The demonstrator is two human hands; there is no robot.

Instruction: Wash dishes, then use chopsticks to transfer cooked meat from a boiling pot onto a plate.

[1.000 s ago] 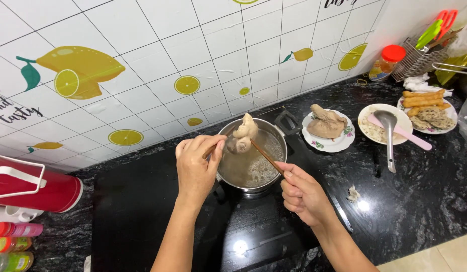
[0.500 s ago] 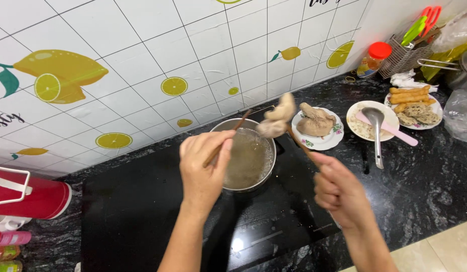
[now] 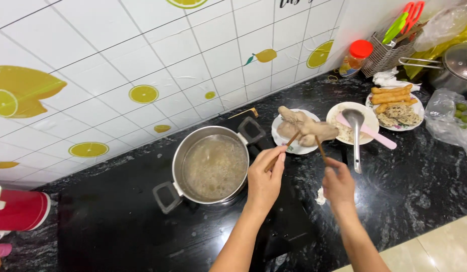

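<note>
Black counter (image 3: 405, 201), orange-lid jar (image 3: 355, 58) rt rear

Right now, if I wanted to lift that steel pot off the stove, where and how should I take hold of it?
Probably by the two black loop handles of the pot, one at the near left and one at the far right. They stick out level from opposite sides of the rim, so come in from both sides, one hand each. It is full of broth with no lid, so keep it level.
</note>
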